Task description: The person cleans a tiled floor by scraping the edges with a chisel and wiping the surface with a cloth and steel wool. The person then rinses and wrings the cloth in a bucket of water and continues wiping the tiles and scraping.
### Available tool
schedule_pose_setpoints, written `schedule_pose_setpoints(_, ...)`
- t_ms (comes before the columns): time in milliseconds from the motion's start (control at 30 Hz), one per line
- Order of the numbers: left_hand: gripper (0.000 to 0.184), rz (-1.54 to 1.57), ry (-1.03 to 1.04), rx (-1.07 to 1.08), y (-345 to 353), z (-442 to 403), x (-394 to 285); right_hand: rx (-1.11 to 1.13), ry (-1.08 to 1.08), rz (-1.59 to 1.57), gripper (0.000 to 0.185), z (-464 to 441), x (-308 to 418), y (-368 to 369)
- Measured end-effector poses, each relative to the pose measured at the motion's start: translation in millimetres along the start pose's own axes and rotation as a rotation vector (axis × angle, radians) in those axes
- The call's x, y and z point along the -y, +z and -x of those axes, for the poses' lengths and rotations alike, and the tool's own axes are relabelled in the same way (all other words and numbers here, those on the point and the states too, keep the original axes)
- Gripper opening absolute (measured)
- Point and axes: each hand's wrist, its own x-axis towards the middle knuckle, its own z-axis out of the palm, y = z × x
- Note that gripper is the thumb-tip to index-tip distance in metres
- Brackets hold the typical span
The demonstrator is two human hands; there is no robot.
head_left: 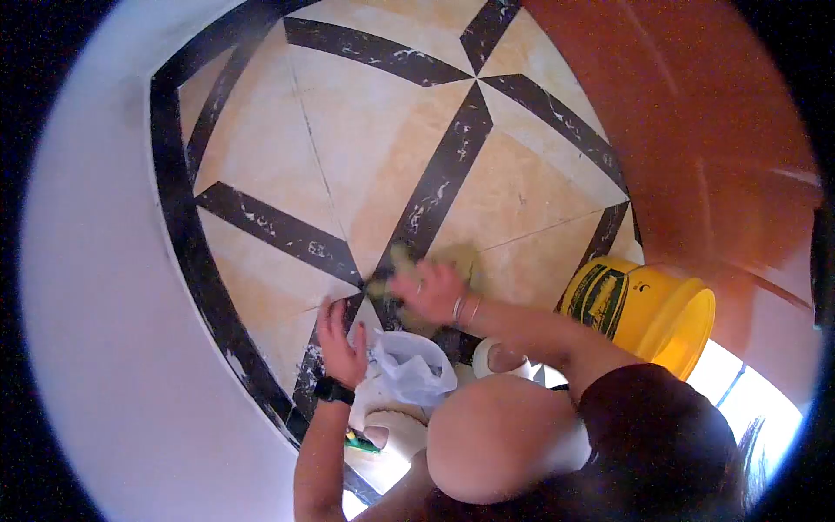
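Around the frame's centre, two hands are showing, one left hand (pixel 344 348) and one right hand (pixel 428 291), with one yellowish-green item (pixel 402 256). One black watch (pixel 334 390) and one white container (pixel 409 339) are sitting lower; one yellow bucket (pixel 639 304) is occupying the lower right.

A floor of beige and cream tiles (pixel 330 139) crossed by dark marbled bands (pixel 439 178) spreads below you, between a pale wall (pixel 96 261) on your left and a glossy reddish-brown panel (pixel 687 130) on your right.
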Motion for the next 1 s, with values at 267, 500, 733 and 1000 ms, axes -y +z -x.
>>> schedule_pose_setpoints(267,0.075,0.293,-0.034,0.237,5,85,-25,0.303,0.017,-0.724,0.016,-13,57,-44)
schedule_pose_setpoints(500,0.061,0.096,0.311,0.451,27,95,-19,-0.043,-0.316,0.074,0.02,-66,2,-87)
schedule_pose_setpoints(733,0.035,0.302,0.277,0.453,50,123,-2,0.534,-0.732,-0.215,0.03,59,31,-57)
schedule_pose_setpoints(1000,0.026,0.358,0.044,0.398,23,96,-5,1.149,-0.246,-0.152,0.031,16,44,-141)
